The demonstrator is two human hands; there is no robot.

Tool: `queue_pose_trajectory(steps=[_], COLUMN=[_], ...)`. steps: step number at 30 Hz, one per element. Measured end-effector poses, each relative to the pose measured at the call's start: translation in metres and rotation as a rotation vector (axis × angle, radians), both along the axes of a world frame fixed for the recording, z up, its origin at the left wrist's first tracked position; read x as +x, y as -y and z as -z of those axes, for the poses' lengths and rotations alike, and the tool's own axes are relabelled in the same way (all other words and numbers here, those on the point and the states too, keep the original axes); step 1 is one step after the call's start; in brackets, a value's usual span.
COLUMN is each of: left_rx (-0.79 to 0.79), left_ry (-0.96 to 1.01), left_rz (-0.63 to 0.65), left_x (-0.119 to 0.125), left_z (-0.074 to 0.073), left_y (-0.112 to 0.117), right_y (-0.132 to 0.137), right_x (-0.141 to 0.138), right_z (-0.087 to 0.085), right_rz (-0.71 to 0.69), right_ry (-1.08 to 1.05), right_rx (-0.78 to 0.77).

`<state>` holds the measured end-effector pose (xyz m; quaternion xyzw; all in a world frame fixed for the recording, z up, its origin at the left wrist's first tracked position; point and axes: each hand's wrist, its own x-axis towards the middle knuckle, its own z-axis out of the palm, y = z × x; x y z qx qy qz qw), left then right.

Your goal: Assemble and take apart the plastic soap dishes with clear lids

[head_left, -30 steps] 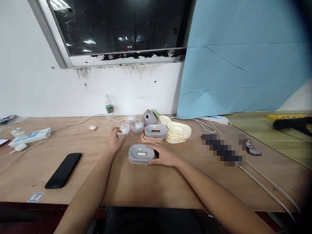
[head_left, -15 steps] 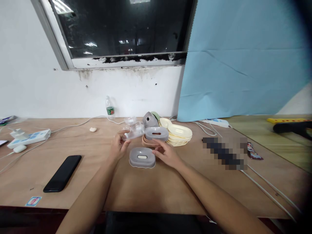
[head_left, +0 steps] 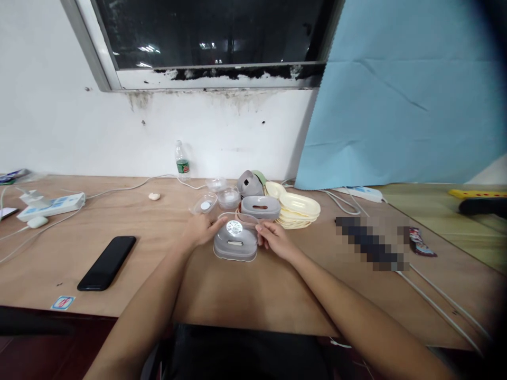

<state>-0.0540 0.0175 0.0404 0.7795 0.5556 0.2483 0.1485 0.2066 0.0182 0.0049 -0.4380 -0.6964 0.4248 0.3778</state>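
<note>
A grey oval soap dish (head_left: 235, 247) lies on the wooden table (head_left: 245, 295) in front of me. Both hands hold a clear plastic lid (head_left: 236, 223) just over its far half. My left hand (head_left: 204, 230) pinches the lid's left end, my right hand (head_left: 274, 239) its right end. A round white patch shows through the lid. Behind it stand another grey dish on pink trays (head_left: 259, 207), a stack of cream trays (head_left: 298, 209) and clear lids (head_left: 205, 203).
A black phone (head_left: 106, 262) lies at the left. Further left are a white power strip (head_left: 51, 206) and cables. A small bottle (head_left: 181, 162) stands by the wall. Another power strip (head_left: 360, 193) and cables run along the right. A blue sheet (head_left: 404, 95) hangs behind.
My left hand picked a clear lid from the pile at the back and brought it over the grey dish. My right hand left the dish's side and took the lid's right end.
</note>
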Motion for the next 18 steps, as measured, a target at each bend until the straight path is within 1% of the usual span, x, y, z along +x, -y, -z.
queue_pose_trajectory(steps=[2,3,5,8,10,13,18], left_rx=[-0.107,-0.162,-0.275,-0.408,-0.455,-0.485,-0.521], left_ry=[-0.014,-0.021,-0.034,-0.053,-0.053,-0.037,-0.007], left_rz=[0.041,0.061,0.079,0.07,0.066,0.055,0.055], left_x=[-0.002,-0.003,-0.003,-0.002,-0.002,-0.002,-0.003], left_z=[-0.001,-0.001,0.0,0.003,0.006,0.009,0.011], left_y=[0.0,0.0,0.001,0.0,-0.001,-0.004,-0.005], right_y=[-0.001,-0.001,-0.001,-0.001,-0.001,-0.002,-0.003], right_x=[-0.001,-0.001,-0.001,0.0,0.001,0.003,0.009], right_z=[0.001,0.002,0.002,0.003,0.004,0.005,0.004], right_rz=[-0.046,-0.06,-0.073,-0.074,-0.083,-0.107,-0.201], right_ry=[0.043,0.066,0.119,0.211,0.27,0.326,0.33], right_rx=[-0.064,-0.071,-0.056,-0.013,0.021,0.065,0.064])
